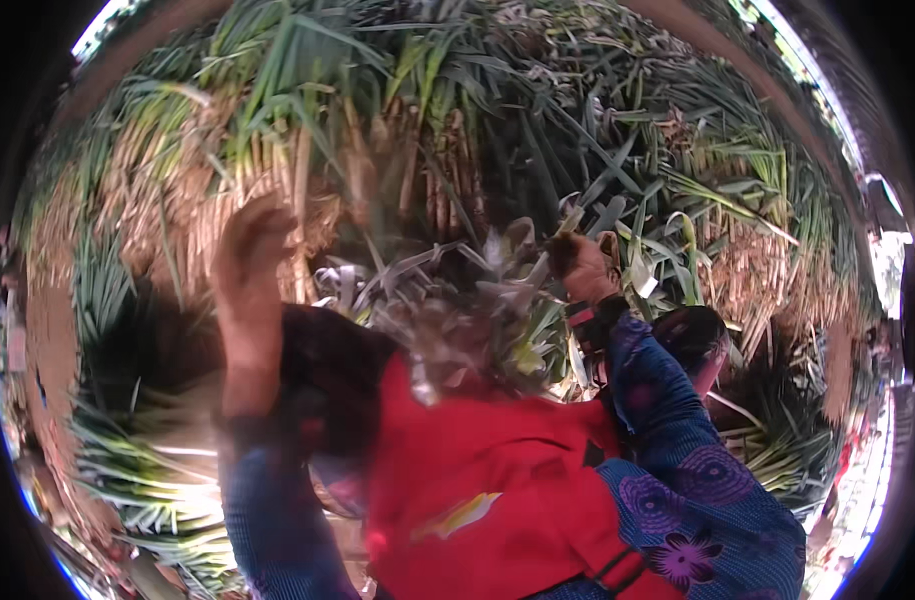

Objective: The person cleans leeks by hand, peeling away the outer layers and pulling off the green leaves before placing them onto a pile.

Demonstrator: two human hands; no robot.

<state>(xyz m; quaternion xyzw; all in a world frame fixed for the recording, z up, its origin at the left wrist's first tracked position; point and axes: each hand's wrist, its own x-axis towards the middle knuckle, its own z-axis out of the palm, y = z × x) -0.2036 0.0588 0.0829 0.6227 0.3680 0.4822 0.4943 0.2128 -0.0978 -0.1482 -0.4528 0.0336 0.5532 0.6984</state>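
Observation:
My left hand is raised in front of the upright long green onions at the left. Motion smears its fingers, so their grip is unclear, and nothing plainly shows in it. Farther right, my right hand is curled closed above a heap of loose leaves and peelings. What its fingers hold, if anything, cannot be made out. A band circles my right wrist. The heap lies between my hands, against the red apron on my front, and is partly blurred.
Long green onions with pale stalks stand packed along the far side. More bundles are at the right. Loose onions lie at the lower left, beside my left arm. Just beyond my right forearm is another person's head.

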